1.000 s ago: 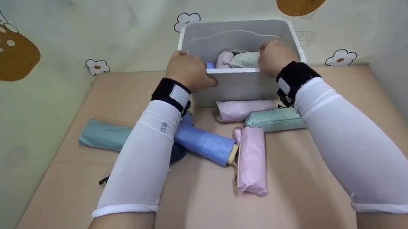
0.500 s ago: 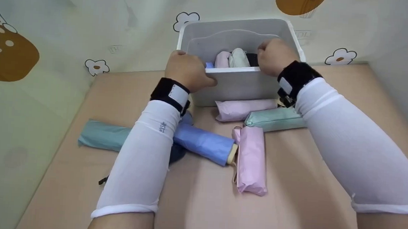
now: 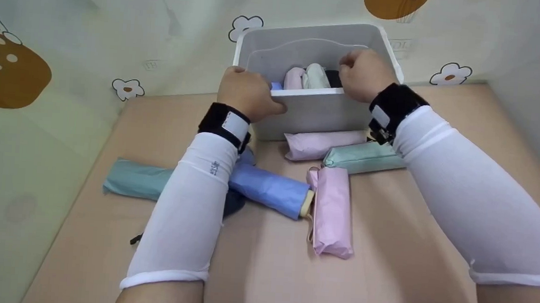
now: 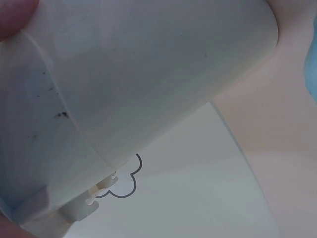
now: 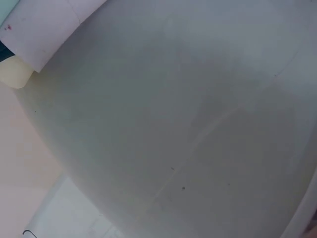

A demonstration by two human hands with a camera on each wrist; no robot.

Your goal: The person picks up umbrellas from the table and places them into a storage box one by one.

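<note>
My left hand (image 3: 248,95) grips the front left corner of a grey plastic bin (image 3: 308,111), thumb on the outer wall. My right hand (image 3: 366,77) reaches over the bin's front rim on the right, fingers bent down inside. Its fingertips are hidden, so what they hold cannot be told. Close beside it in the bin is a black thing (image 3: 333,78). Left of that stand a pale green folded umbrella (image 3: 316,76), a pale pink one (image 3: 294,79) and a bit of blue (image 3: 276,86). Both wrist views mostly show the bin's outer wall (image 4: 148,74).
Folded umbrellas lie on the tan table (image 3: 399,274): a pale pink one (image 3: 322,144) and a mint one (image 3: 364,158) before the bin, a blue one (image 3: 269,189), a pink one (image 3: 334,213), a teal one (image 3: 137,179). A patterned wall (image 3: 187,46) stands behind.
The pale green umbrella in the bin has turned from lying sideways by my right hand to pointing away, apart from it. My right hand has shifted slightly; the left still grips the corner.
</note>
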